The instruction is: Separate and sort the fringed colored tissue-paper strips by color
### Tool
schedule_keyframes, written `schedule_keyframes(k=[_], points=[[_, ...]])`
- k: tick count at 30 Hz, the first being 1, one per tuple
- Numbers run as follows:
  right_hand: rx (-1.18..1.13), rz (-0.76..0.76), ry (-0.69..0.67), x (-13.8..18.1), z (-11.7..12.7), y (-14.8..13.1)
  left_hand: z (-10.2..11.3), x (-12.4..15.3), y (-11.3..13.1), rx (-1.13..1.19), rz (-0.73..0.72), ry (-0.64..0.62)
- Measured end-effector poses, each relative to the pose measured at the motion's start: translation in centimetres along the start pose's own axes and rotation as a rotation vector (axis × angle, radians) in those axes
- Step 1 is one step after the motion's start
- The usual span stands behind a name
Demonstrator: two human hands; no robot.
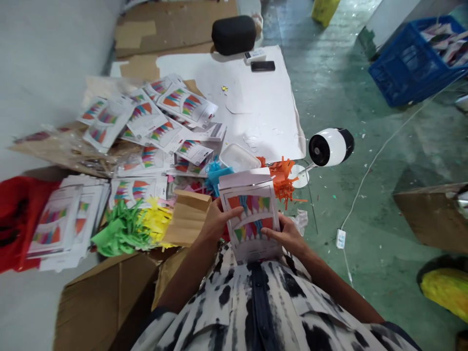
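Observation:
Close to my body I hold a white printed packet (252, 219) with pictures of coloured tassel garlands. My left hand (215, 222) grips its left edge, thumb on the front. On its right edge is my right hand (290, 235), thumb also lying over the print. Orange paper fringe (283, 180) lies just beyond the packet on the right, and blue paper fringe (216, 176) on the left. A clear plastic tray (239, 158) sits behind it. To the left are green fringe (122, 229), yellow fringe (156, 222) and an open brown cardboard piece (188, 217).
Similar packets (146, 122) lie in a loose pile at the left, with a neater stack (60, 219) beside red material (18, 219). A black case (234, 34) and a phone (263, 66) lie at the back. A white-and-black lamp (331, 146) stands at the table's right edge; a cable (369, 165) crosses the floor.

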State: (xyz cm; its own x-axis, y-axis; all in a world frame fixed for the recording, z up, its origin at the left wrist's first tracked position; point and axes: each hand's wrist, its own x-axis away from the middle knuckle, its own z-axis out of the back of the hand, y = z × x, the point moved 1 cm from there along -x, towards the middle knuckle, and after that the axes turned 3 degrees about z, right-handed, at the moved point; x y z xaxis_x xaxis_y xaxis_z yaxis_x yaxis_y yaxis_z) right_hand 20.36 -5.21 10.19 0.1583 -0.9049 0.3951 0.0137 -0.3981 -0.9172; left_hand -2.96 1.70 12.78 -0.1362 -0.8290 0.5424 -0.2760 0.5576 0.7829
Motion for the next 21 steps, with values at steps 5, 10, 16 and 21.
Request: schedule_keyframes(k=[5,10,16,21], points=[[0.032,0.314,0.259,-1.1,1.0,-3.3,-0.5,-0.4,-1.0,-0.039,-0.012,0.017],[0.111,0.522,0.410,-2.3,1.2,-6.4,-0.8,-0.5,-1.8,-0.034,-0.011,-0.027],[0.107,0.515,0.380,-3.2,2.0,-6.5,-1.5,-0.4,-1.3,-0.081,-0.012,-0.051],[0.091,0.494,0.340,-4.2,3.1,-6.2,-2.3,-0.8,-1.3,0.079,-0.123,0.001]])
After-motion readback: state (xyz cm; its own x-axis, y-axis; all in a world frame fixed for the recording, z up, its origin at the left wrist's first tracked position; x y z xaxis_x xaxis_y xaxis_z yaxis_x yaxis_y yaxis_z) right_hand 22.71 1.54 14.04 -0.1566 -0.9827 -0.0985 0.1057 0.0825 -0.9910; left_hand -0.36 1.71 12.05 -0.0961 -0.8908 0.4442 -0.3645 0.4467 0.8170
